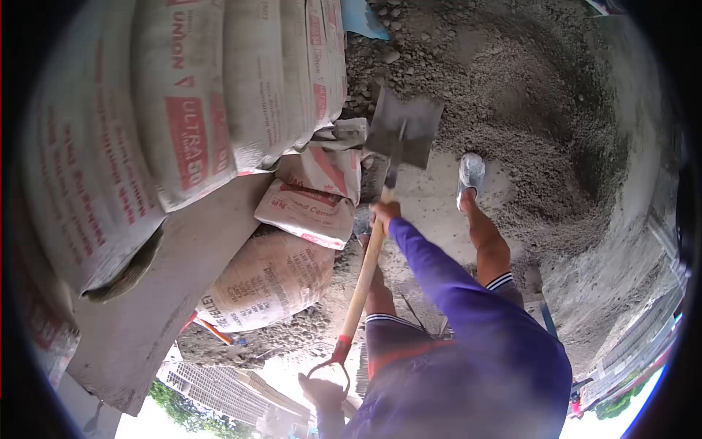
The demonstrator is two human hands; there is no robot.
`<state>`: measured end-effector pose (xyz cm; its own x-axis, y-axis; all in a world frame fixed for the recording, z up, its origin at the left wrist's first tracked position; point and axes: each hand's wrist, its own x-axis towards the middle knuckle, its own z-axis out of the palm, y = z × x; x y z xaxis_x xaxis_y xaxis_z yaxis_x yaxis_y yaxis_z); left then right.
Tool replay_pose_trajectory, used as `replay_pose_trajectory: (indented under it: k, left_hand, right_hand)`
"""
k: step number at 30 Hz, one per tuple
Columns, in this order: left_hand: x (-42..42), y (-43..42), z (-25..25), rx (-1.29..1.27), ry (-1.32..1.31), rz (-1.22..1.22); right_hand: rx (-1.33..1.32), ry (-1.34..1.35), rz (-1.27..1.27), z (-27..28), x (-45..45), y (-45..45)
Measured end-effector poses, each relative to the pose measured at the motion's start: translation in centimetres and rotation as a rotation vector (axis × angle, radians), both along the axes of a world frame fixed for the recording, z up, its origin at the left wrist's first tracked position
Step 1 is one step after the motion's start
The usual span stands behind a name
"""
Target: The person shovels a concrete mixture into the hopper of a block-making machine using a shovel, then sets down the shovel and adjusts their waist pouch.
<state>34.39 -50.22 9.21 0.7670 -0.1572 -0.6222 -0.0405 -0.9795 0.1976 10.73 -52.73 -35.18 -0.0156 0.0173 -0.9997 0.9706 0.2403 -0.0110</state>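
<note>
A shovel with a wooden shaft (363, 282) slants across the middle of the view. Its square metal blade (414, 139) is at the edge of a grey sand-and-gravel pile (504, 95). My right hand (385, 211) is wrapped round the lower shaft, close to the metal socket. At the other end, my left hand (323, 389) is closed on the D-shaped handle; glare washes out its fingers. Left of the blade lies a crumpled cement bag (311, 208), near my left foot.
Stacked cement bags (186, 110) rise on the left beside a flat grey board (175, 263). Below the crumpled bag sits a brown printed sack (267, 278). My right shoe (471, 174) stands on the dusty floor (431, 186) beside the pile. Buildings show at the lower edges.
</note>
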Motion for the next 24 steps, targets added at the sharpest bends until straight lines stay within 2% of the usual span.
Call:
replay_pose_trajectory:
  k: [1, 3, 4, 5, 6, 8, 9, 11, 14, 15, 17, 19, 21, 22, 24]
  left_hand:
    - [-0.2, 1.4, -4.6, -0.060, 0.161, 0.122]
    - [-3.3, 3.3, -13.3, -0.143, 0.227, -0.147]
    - [-10.8, 1.2, -13.9, -0.150, 0.388, -0.120]
    - [-12.3, 1.0, -16.9, -0.216, 0.413, -0.224]
    - [-14.0, 0.0, -18.7, -0.197, 0.462, -0.131]
    - [-16.1, -1.0, -21.1, -0.339, 0.443, -0.276]
    - [-18.2, -1.5, -21.1, -0.415, 0.399, -0.367]
    - [-18.7, -1.2, -21.1, -0.513, 0.332, -0.481]
    - [-14.1, -0.7, -19.4, -0.531, 0.297, -0.679]
    - [-13.4, -0.8, -17.4, -0.511, 0.372, -0.646]
    - [-8.3, -1.3, -16.2, -0.549, 0.272, -0.933]
    - [-6.9, -2.0, -13.2, -0.563, 0.259, -1.121]
    - [-7.4, -3.0, -11.4, -0.688, 0.360, -1.372]
    - [-7.2, -3.9, -10.5, -0.748, 0.444, -1.479]
    - [-9.4, -5.0, -8.4, -0.881, 0.608, -1.610]
  right_hand:
    - [-0.086, -0.033, 0.012, -1.6, -6.2, -0.6]
    - [-0.149, 0.056, 0.035, -6.5, -17.6, -2.8]
    - [-0.124, 0.178, 0.057, -6.4, -21.9, -4.0]
    - [-0.127, 0.218, 0.064, -7.6, -24.8, -4.8]
    - [-0.138, 0.235, 0.092, -7.4, -26.9, -5.5]
    - [-0.202, 0.286, 0.037, -8.0, -30.1, -6.1]
    - [-0.250, 0.307, -0.024, -9.1, -30.7, -5.9]
    - [-0.348, 0.325, -0.096, -7.9, -31.7, -5.4]
    - [-0.439, 0.285, -0.163, -3.4, -30.6, -2.8]
    - [-0.438, 0.264, -0.193, -1.2, -30.3, -1.5]
    - [-0.438, 0.226, -0.276, 3.2, -29.0, 1.4]
    - [-0.428, 0.233, -0.390, 7.4, -28.1, 5.8]
    - [-0.460, 0.239, -0.518, 10.0, -27.4, 11.9]
    - [-0.449, 0.297, -0.613, 12.8, -27.4, 14.1]
    - [-0.470, 0.488, -0.712, 14.2, -26.9, 19.1]
